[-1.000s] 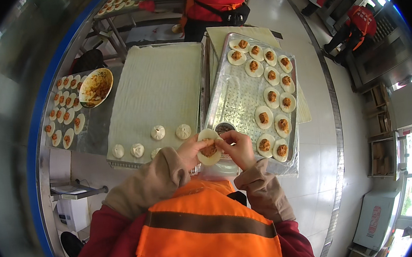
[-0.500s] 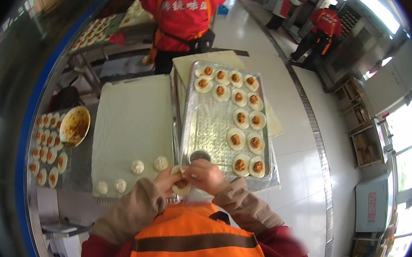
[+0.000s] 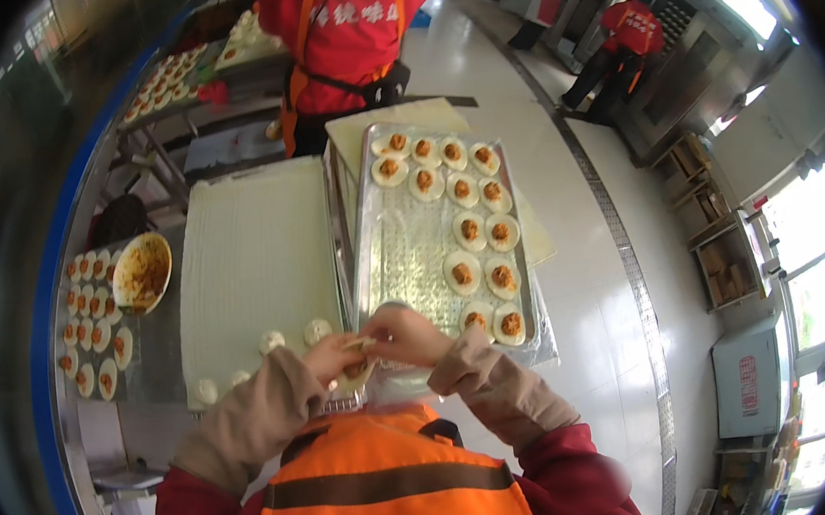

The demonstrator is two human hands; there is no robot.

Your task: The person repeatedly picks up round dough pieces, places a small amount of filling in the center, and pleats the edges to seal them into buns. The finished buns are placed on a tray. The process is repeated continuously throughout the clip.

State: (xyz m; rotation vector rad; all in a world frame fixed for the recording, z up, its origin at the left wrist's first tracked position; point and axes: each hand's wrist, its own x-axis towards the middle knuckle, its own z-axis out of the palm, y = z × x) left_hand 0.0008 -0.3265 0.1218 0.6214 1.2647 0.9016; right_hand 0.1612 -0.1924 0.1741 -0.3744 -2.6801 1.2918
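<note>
Low in front of me, my left hand (image 3: 325, 361) cradles a round dough wrapper (image 3: 354, 345) with brown-orange filling inside. My right hand (image 3: 407, 337) pinches the wrapper's edge from the other side, its fingers closed over the rim. Part of the wrapper is hidden by my fingers. Just beyond my hands, several pleated white buns (image 3: 317, 331) sit along the near edge of a cloth-lined tray (image 3: 255, 244). To the right is a metal tray (image 3: 394, 249) with flat dough rounds (image 3: 502, 277), each topped with filling. A small cup (image 3: 392, 306) is mostly hidden behind my right hand.
A white bowl smeared with filling (image 3: 143, 274) stands at the left beside more filled dough rounds (image 3: 100, 337). A person in a red top (image 3: 339, 39) stands beyond the trays, near another bun-laden table (image 3: 163, 88). Two others work at the far right, by ovens.
My whole view has shifted a little, so trays and people sit slightly further left. My right fingers have drawn the wrapper's edge up more, and the wrapper shows less filling.
</note>
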